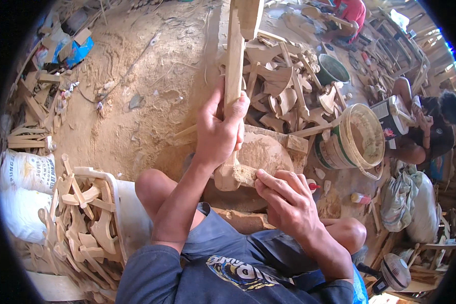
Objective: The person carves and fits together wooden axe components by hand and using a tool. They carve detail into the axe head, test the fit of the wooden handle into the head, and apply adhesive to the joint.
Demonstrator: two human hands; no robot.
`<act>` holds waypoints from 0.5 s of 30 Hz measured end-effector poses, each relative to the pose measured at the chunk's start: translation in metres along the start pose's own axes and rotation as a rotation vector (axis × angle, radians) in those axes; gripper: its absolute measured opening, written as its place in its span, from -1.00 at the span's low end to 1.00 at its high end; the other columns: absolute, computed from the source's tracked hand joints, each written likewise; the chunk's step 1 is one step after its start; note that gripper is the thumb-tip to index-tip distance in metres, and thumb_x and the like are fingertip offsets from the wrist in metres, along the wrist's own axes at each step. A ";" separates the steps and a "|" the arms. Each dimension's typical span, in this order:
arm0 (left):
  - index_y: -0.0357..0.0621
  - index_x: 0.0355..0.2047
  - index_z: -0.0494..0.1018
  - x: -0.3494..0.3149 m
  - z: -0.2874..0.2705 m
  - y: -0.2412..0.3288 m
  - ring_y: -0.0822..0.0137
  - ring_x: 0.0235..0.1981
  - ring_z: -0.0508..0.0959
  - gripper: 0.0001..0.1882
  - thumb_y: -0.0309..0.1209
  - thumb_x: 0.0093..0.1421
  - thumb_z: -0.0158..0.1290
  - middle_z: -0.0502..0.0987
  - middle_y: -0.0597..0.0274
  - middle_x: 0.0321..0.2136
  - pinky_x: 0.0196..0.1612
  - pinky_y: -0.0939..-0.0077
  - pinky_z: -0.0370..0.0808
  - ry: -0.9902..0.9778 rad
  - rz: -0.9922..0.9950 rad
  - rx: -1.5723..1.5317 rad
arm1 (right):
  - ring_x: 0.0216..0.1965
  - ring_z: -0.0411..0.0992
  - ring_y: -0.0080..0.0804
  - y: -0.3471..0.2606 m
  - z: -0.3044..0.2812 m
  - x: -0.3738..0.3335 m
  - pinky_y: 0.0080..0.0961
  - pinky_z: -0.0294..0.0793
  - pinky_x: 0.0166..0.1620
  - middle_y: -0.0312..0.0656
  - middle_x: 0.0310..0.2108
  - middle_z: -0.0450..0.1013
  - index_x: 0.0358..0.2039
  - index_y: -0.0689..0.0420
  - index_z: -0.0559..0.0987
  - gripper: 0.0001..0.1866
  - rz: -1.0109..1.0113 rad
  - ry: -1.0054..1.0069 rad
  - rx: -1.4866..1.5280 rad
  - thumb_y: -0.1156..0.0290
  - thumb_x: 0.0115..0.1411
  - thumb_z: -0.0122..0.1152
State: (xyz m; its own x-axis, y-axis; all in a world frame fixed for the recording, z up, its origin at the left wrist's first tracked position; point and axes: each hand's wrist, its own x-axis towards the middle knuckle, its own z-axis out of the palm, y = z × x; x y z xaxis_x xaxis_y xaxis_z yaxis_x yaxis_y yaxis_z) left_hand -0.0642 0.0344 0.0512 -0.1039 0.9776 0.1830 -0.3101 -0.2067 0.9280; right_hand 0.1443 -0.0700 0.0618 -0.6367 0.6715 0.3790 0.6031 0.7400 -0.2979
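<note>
My left hand is wrapped round a long, pale wooden bar, held lengthwise in front of me. At its far end a thicker wooden block shows; the near end comes down beside my right hand. Between thumb and fingers, my right hand pinches a small tan piece with a rough, speckled face; it may be folded sandpaper, but I cannot tell. This piece lies against or just beside the bar's near end. Under the work stands a dusty wooden block between my knees.
Cut wooden parts lie in a heap ahead and in a pile at my left. On the right stand a dusty bucket, a green basin, and a small fan. Two other people sit at the right and far right.
</note>
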 end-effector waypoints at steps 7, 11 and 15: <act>-0.19 0.01 0.50 0.003 -0.003 0.003 0.63 -0.76 0.37 -0.73 -0.25 0.52 0.16 0.45 0.45 -0.59 -0.75 0.64 0.30 0.023 0.008 0.003 | 0.00 0.56 -0.24 0.007 -0.006 -0.001 -0.29 0.48 -0.03 -0.25 0.19 0.60 0.00 0.16 0.72 -0.48 0.005 0.030 0.071 0.49 -0.07 0.43; -0.19 0.01 0.49 0.005 0.001 0.003 0.63 -0.77 0.37 -0.74 -0.25 0.52 0.16 0.42 0.45 -0.62 -0.76 0.63 0.30 0.044 -0.004 -0.025 | 0.01 0.56 -0.26 0.014 -0.002 0.001 -0.32 0.50 -0.03 -0.24 0.18 0.61 -0.03 0.15 0.73 -0.52 0.013 0.157 0.109 0.56 -0.06 0.42; -0.19 0.03 0.49 0.006 0.004 0.001 0.63 -0.77 0.37 -0.76 -0.29 0.53 0.13 0.42 0.45 -0.59 -0.76 0.62 0.31 0.055 0.013 -0.009 | -0.01 0.56 -0.29 0.010 -0.001 0.004 -0.32 0.50 -0.04 -0.27 0.15 0.61 -0.05 0.15 0.74 -0.52 0.051 0.107 0.114 0.53 -0.09 0.43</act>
State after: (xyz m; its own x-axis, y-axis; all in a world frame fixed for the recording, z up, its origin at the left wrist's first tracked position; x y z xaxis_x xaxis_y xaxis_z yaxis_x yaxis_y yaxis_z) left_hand -0.0613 0.0403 0.0549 -0.1600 0.9712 0.1763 -0.3169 -0.2197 0.9227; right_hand 0.1476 -0.0598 0.0611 -0.5485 0.7046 0.4502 0.5710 0.7089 -0.4140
